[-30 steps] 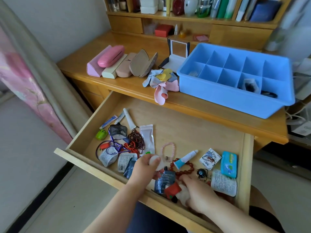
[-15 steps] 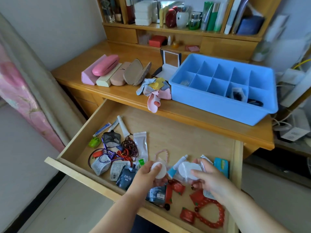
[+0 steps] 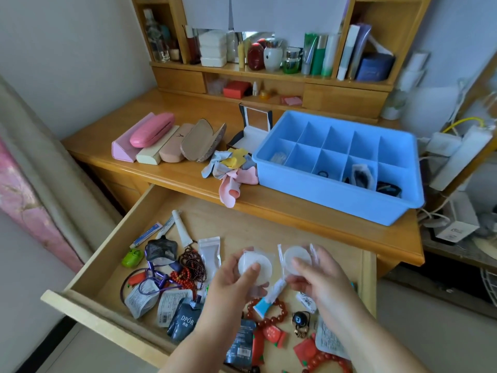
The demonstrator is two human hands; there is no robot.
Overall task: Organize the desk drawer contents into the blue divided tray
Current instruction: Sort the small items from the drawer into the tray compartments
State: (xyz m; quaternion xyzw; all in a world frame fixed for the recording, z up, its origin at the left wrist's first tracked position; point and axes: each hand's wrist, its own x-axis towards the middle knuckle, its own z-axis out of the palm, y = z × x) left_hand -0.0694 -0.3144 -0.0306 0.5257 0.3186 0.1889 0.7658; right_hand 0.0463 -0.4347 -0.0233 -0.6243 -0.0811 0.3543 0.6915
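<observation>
Above the open wooden drawer [image 3: 88, 265], my left hand [image 3: 236, 281] pinches a clear packet holding a white round pad [image 3: 255, 265]. Beside it, my right hand [image 3: 320, 275] pinches a second clear packet with a white round pad [image 3: 297, 258]. The blue divided tray [image 3: 336, 200] stands on the desk at the right; a few of its front compartments hold small dark items. In the drawer lie sachets [image 3: 185, 321], red bead bracelets [image 3: 266, 316], a blue-capped tube [image 3: 269, 300], a white tube [image 3: 181, 228] and a green clip [image 3: 132, 257].
Several glasses cases [image 3: 153, 138] line the desk's left side, with a pile of cleaning cloths [image 3: 231, 168] next to the tray. Behind them sits an open black box [image 3: 252, 130]. Shelves with bottles and books [image 3: 271, 55] rise at the back. Cables and a power strip [image 3: 443, 146] are at right.
Both hands have lifted out of the drawer's front clutter, each raising a white pad packet. The view has tilted upward, showing more of the shelves.
</observation>
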